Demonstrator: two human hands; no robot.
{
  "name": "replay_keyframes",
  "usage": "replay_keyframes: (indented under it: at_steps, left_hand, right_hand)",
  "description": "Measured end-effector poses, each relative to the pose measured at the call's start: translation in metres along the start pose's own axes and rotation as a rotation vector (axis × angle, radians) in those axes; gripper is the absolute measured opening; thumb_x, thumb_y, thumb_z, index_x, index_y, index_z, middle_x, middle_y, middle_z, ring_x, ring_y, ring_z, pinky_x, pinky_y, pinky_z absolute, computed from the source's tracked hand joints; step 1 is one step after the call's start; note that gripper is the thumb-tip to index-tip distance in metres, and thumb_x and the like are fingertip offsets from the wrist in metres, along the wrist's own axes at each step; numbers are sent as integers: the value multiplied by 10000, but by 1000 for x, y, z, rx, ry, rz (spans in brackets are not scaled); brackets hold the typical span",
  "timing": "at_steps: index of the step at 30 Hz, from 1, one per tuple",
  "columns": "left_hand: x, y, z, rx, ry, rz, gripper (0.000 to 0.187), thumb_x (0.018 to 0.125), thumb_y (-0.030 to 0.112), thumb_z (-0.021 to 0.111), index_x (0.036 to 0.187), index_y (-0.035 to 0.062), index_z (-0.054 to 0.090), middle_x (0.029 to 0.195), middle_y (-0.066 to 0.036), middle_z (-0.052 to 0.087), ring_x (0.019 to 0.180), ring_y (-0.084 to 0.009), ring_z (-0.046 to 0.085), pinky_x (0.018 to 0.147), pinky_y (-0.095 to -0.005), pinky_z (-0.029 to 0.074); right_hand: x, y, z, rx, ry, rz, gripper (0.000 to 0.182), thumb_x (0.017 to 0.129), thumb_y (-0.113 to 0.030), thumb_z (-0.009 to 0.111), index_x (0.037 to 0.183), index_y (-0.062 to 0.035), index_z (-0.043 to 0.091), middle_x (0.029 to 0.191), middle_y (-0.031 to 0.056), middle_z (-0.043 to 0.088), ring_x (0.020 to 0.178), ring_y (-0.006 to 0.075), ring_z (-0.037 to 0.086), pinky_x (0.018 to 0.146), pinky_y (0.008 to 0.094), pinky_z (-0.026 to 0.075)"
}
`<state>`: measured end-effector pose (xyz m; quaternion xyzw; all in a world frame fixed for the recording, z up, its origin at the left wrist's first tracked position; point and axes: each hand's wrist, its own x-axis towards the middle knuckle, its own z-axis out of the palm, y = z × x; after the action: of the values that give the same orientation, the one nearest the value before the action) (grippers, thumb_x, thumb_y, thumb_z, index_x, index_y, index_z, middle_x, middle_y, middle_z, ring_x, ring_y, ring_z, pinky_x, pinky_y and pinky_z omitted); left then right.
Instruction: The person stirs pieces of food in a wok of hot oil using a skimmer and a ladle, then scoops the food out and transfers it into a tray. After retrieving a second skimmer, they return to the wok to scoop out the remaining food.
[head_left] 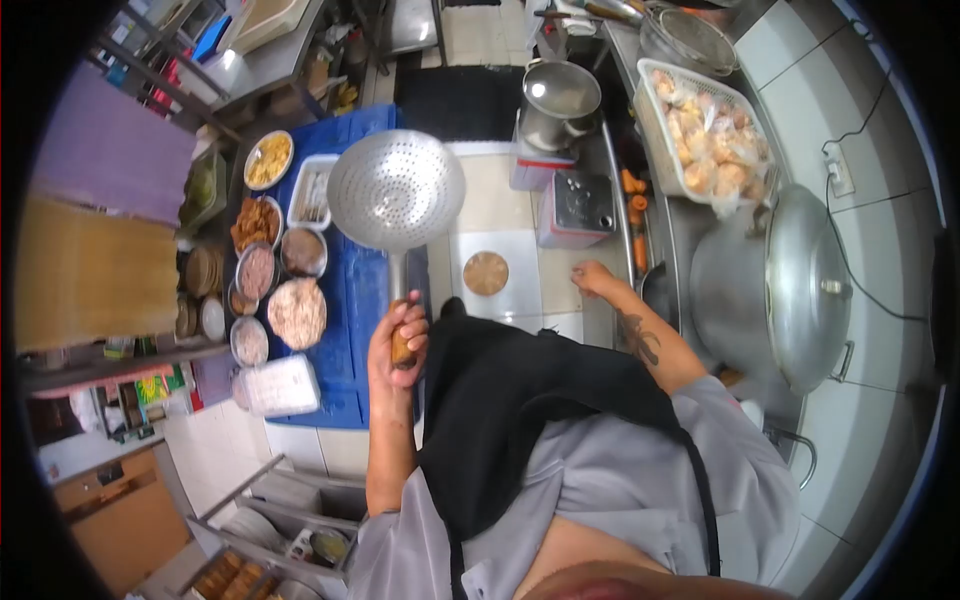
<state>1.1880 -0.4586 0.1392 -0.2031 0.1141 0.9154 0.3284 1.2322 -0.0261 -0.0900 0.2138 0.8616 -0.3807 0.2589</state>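
My left hand (398, 338) is wrapped round the wooden handle of a large perforated metal skimmer (396, 188). The skimmer's round bowl points away from me, above the edge of a blue table. My right hand (592, 280) hangs over the floor beside the stove counter, its fingers curled in and nothing seen in them. Near it stands a box with a black top (582, 205). To the right of that arm is a big metal pot (725, 285), with a large domed lid (808, 288) tilted up at its side.
On the blue table (365, 290) stand several bowls of food, a white tray (314, 190) and a white lidded container (282, 386). A lidded pot (560, 95) stands ahead on a box. At right, a white basket (650, 110) holds bagged food. A round brown piece (486, 273) lies on the floor.
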Motion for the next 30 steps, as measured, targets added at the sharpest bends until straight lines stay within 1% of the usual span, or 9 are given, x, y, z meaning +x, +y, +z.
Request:
replay_keyframes:
  at_steps: [5,8,10,13,14,16,17,22,30]
  left_hand:
    - [74,61,23,7,-25,-19,290,899,65,488,1170,-32,460,770,-39,414,592,-111,436,466,-231,412]
    - [120,101,46,59,-31,-22,308,889,62,496,1182,-26,457,765,-36,410,575,-100,427,452,-221,408]
    - [150,134,63,69,-41,-64,314,888,60,496,1189,-22,456,765,-36,411,575,-96,426,452,-219,409]
    - [203,175,94,107,-58,-113,321,893,67,490,1202,-13,457,768,-35,414,574,-90,423,452,-215,409]
    - [219,186,104,120,-58,-130,322,894,70,489,1203,-14,457,769,-35,415,574,-90,423,453,-215,409]
    - [254,202,126,146,-67,-161,330,899,81,483,1211,-23,454,772,-36,422,573,-91,424,457,-220,413]
    - [271,209,138,129,-94,-179,335,900,78,477,1212,-38,443,779,-38,422,580,-92,430,459,-216,417]
    - [360,224,187,54,-200,-267,369,894,89,453,1221,-78,417,797,-43,435,600,-101,465,482,-228,434]
    - [461,222,240,-61,-194,-295,388,881,119,437,1222,-67,445,797,-42,457,612,-110,478,525,-265,456]
  right_hand:
    - [59,-94,-64,182,106,177,349,824,-205,604,1133,-44,595,633,60,588,477,165,576,418,341,476]
    - [91,-62,-73,66,-16,51,251,827,-210,601,1020,-51,621,608,50,565,459,170,558,411,345,455]
    - [106,-15,-57,-445,219,-297,180,836,-226,588,884,-55,613,600,53,554,454,169,551,408,341,442]
    - [96,37,-38,-233,-46,-76,234,789,-297,603,776,-64,608,664,99,615,553,256,590,513,397,482]
    - [55,0,-46,265,-35,349,244,749,-319,613,783,-77,620,769,120,636,694,296,617,619,420,498]
    - [41,52,-20,-670,-168,-460,356,607,-210,717,939,-106,641,743,101,637,615,340,598,625,441,492]
    - [28,62,-9,-788,-152,-573,352,609,-209,716,937,-105,641,744,101,638,616,340,598,626,440,492]
    - [21,27,-17,267,-81,536,337,616,-207,711,927,-100,641,750,101,640,625,336,600,629,436,492]
    - [184,-14,-131,286,35,397,312,627,-204,703,912,-93,641,758,101,642,638,331,603,635,430,493]
